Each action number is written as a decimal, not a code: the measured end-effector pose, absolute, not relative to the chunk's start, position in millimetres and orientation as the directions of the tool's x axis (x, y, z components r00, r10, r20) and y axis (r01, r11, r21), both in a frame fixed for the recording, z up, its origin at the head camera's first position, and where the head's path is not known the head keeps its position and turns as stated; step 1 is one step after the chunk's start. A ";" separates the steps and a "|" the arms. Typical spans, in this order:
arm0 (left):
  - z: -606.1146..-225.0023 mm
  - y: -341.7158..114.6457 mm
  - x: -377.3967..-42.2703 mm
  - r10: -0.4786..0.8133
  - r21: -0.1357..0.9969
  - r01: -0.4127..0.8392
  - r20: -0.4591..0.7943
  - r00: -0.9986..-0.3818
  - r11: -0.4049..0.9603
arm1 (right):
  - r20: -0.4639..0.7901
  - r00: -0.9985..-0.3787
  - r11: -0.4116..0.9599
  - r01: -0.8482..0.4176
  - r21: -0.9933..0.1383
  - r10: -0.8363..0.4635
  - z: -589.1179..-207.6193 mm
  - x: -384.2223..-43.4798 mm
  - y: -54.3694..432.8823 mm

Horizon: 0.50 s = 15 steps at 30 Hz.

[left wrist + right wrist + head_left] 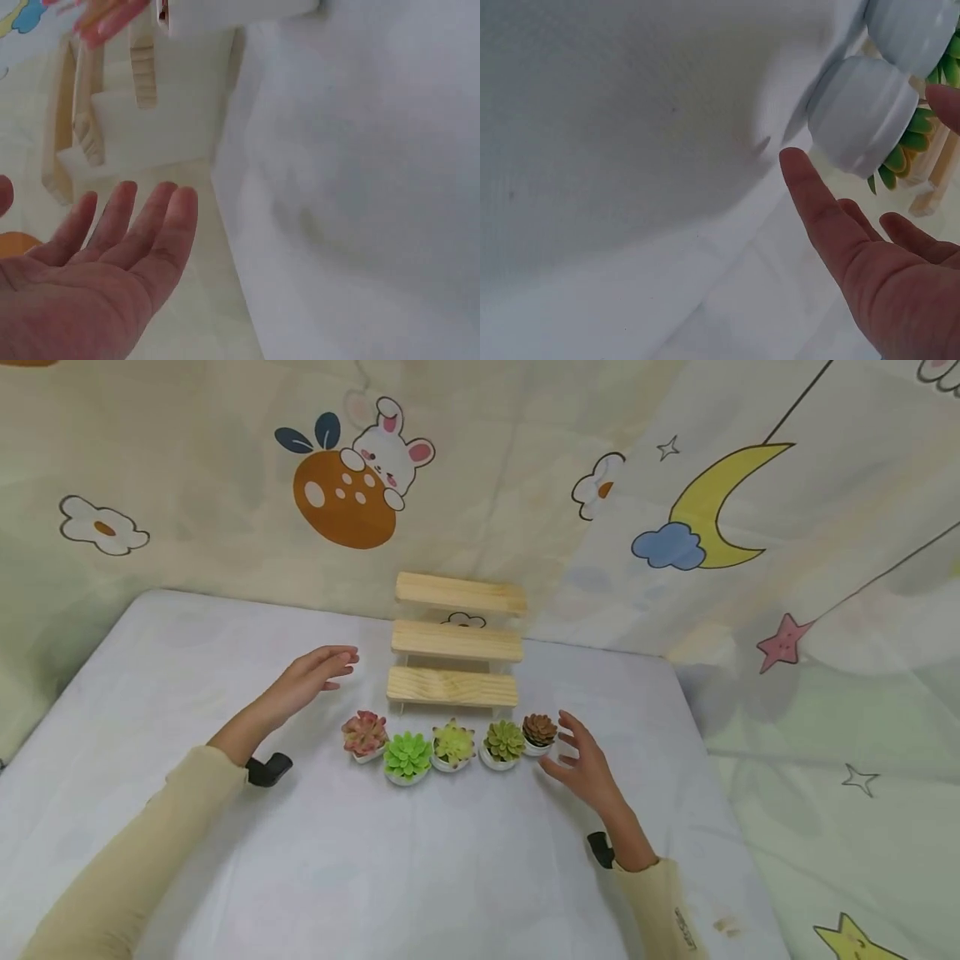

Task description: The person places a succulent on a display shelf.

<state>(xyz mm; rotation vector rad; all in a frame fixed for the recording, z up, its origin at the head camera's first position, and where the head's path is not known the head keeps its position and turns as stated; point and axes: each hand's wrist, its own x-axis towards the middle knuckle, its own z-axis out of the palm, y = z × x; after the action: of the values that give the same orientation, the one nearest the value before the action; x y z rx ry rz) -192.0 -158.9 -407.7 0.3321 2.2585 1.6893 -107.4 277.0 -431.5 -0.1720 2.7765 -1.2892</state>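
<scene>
Several small artificial succulents in white pots stand in a row on the table: a reddish one [364,733], a bright green one [408,755], a yellow-green one [453,743], an olive green one [503,742] and a brown one [539,731]. My left hand [306,681] hovers left of the wooden stand, its fingers extended and holding nothing. Just right of the brown succulent is my right hand [585,768], fingers spread and loosely bent, with nothing held. In the right wrist view, a white pot [862,116] lies close beyond the fingers; whether they touch it I cannot tell.
Behind the row stands a three-tier wooden stand [454,687] with light planks and clear side supports. The white-covered table [390,877] meets a cartoon-printed curtain [487,468] at the back. Black wrist cameras sit below both wrists.
</scene>
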 end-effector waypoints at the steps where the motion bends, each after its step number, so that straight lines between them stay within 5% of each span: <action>1: -406.9 -156.1 -200.4 0.385 0.960 -0.012 -0.124 -0.915 0.279 | -0.031 -0.991 0.636 -0.062 -0.769 -0.133 -432.1 -107.9 276.7; 15: -403.8 -124.3 -257.6 0.534 0.980 -0.118 -0.187 -0.825 0.160 | -0.107 -0.992 0.626 0.037 -0.779 -0.074 -438.0 -123.0 270.9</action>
<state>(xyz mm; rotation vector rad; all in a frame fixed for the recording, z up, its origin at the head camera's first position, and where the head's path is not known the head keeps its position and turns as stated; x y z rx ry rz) -257.6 -124.3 -403.8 0.3932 1.9433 1.7125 -123.0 270.9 -438.0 -0.0306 2.7153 -1.3059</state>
